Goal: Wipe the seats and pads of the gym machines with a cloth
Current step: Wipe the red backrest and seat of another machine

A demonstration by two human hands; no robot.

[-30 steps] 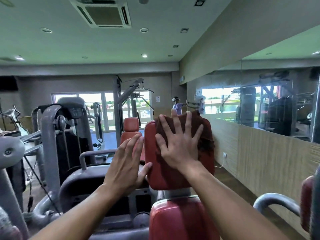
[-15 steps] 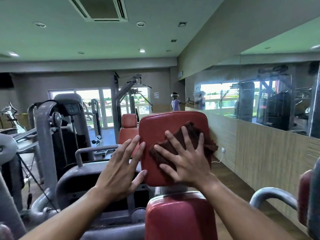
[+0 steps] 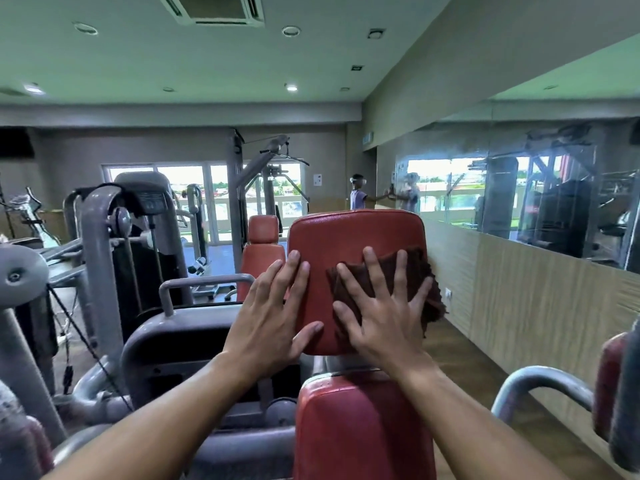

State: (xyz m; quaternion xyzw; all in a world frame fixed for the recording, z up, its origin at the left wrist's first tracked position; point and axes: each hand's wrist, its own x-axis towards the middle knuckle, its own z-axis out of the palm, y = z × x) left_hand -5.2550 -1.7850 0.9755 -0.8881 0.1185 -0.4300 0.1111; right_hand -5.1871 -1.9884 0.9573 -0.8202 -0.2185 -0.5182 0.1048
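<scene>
Room: a gym hall seen from your head camera. A long wall mirror runs down the right side above pale wood panelling. Windows fill the far wall, and a ceiling vent sits overhead.

Left of you stand grey weight machines, steel frames and cables, with a cable tower further back. A second red seat stands beyond, partly hidden by your left fingers. At the far end another person reaches toward the mirror.

Directly ahead: the red back pad of the machine you face, upright, with its top edge level. Below it, nearest you, is the matching red seat, its upholstery scuffed. A grey curved handle shows at lower right.

Your right hand lies flat with the fingers spread and straight, pressing the dark brown cloth against the lower right part of the back pad. The cloth is crumpled; its loose edge hangs past the pad's right side.

Your left hand is likewise flat, fingers straight and holding nothing. Its fingertips and thumb rest on the pad's left edge, just beside the cloth but not touching it.
</scene>
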